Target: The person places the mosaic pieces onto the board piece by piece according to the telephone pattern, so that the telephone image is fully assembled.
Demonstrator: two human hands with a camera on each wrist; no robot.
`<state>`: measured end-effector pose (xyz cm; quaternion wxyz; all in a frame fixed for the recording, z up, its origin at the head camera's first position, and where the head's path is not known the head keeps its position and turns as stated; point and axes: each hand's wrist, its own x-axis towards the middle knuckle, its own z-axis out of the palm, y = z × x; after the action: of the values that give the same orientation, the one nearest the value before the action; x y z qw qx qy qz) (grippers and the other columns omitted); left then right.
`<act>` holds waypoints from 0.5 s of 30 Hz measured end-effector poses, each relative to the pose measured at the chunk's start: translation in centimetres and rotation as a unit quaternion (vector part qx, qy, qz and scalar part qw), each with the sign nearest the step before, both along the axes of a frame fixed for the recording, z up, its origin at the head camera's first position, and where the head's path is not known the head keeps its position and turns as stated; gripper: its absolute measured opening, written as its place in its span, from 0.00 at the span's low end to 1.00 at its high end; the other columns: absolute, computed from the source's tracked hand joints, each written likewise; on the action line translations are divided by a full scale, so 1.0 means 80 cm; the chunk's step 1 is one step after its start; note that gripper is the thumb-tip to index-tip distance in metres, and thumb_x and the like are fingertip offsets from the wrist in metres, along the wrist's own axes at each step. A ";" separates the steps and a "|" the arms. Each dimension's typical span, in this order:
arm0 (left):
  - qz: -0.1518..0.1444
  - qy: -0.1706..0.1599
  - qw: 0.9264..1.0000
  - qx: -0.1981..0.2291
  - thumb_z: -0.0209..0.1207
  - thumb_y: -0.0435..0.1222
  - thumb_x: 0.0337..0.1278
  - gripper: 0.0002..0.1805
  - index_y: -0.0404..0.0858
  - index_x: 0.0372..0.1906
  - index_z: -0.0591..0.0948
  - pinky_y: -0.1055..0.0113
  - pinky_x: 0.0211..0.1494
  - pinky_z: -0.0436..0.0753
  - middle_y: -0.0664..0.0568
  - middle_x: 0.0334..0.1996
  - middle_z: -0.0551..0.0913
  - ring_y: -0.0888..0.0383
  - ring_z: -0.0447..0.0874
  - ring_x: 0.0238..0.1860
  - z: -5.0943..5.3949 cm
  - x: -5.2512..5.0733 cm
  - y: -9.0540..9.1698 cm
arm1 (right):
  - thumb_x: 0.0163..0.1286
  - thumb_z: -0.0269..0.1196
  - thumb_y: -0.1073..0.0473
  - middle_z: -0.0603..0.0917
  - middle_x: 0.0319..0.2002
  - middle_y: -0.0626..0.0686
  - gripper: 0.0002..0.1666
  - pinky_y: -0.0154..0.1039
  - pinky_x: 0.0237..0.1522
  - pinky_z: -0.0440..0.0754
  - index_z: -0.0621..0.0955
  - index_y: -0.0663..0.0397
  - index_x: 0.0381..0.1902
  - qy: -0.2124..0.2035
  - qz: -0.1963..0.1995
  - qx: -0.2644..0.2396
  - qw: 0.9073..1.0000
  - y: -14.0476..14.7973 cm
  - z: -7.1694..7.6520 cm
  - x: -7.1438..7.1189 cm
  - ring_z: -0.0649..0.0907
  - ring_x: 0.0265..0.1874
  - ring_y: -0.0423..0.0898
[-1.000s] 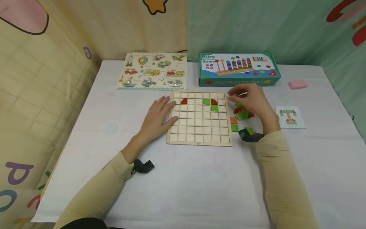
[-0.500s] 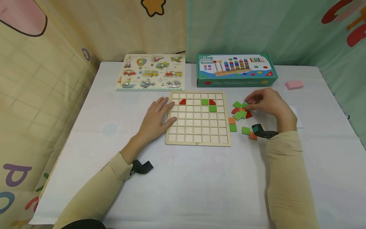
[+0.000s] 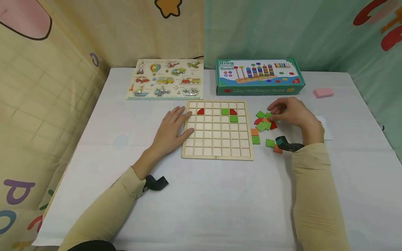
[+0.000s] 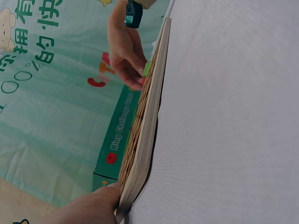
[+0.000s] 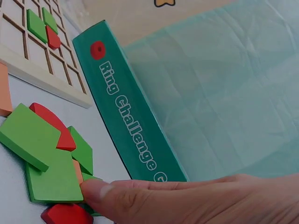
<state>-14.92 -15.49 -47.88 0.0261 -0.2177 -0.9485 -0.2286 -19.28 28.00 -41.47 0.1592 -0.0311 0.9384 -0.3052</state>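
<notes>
Board [image 3: 216, 134], left grip [image 3: 171, 127] on rim [image 3: 183, 152], lies well inside table's [image 3: 201, 202] edges.

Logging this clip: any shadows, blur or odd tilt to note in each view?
Head view: even lighting, a soft shadow beside the beige cloth right sleeve; left wrist view: strongly tilted, the square pale wooden grid board nearly edge-on; right wrist view: tilted too, no obvious blur, the green rectangular cardboard box legible, the bare right hand cropped at the frame's edge.

Table [image 3: 216, 202] | grid board [image 3: 216, 134] | loose tiles [image 3: 261, 126] | puzzle [image 3: 165, 81] | box [image 3: 260, 91] | pink block [image 3: 323, 93] | card [image 3: 328, 133]
</notes>
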 end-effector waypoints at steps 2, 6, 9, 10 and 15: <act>0.000 0.000 1.000 0.001 0.56 0.54 0.77 0.35 0.43 0.80 0.68 0.48 0.89 0.44 0.43 0.83 0.59 0.46 0.47 0.86 0.000 0.000 0.000 | 0.69 0.75 0.55 0.84 0.42 0.58 0.23 0.43 0.46 0.76 0.84 0.64 0.55 -0.005 -0.002 0.006 1.000 0.000 0.001 0.000 0.78 0.44 0.55; -0.001 0.001 1.000 0.003 0.56 0.54 0.77 0.35 0.43 0.80 0.68 0.48 0.88 0.44 0.43 0.83 0.60 0.46 0.47 0.86 0.001 0.001 0.001 | 0.69 0.74 0.56 0.83 0.41 0.59 0.23 0.43 0.46 0.76 0.83 0.66 0.54 -0.015 0.001 0.010 1.000 -0.001 0.002 0.002 0.77 0.44 0.55; -0.001 0.001 1.000 0.005 0.57 0.53 0.76 0.35 0.43 0.80 0.68 0.47 0.88 0.44 0.43 0.83 0.60 0.46 0.47 0.86 0.002 0.001 0.001 | 0.69 0.74 0.57 0.82 0.43 0.60 0.22 0.44 0.48 0.76 0.81 0.67 0.54 -0.015 0.000 0.005 1.000 -0.001 0.001 0.002 0.76 0.46 0.56; -0.001 0.001 1.000 0.004 0.57 0.54 0.76 0.35 0.43 0.80 0.68 0.47 0.88 0.44 0.43 0.83 0.60 0.46 0.48 0.86 0.002 0.001 0.001 | 0.69 0.74 0.57 0.82 0.43 0.60 0.22 0.44 0.48 0.76 0.81 0.66 0.53 -0.011 -0.003 0.003 1.000 -0.001 0.001 0.002 0.76 0.46 0.56; -0.001 0.001 1.000 0.002 0.56 0.54 0.76 0.36 0.43 0.80 0.68 0.47 0.88 0.44 0.43 0.83 0.60 0.46 0.47 0.86 0.002 0.001 0.002 | 0.72 0.71 0.56 0.85 0.46 0.60 0.18 0.38 0.46 0.78 0.84 0.62 0.53 0.027 -0.032 -0.022 0.999 -0.002 0.004 0.005 0.80 0.46 0.54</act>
<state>-14.82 -15.36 -47.75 0.0274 -0.2193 -0.9477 -0.2304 -18.89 27.82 -41.13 0.1228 -0.0127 0.9360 -0.3297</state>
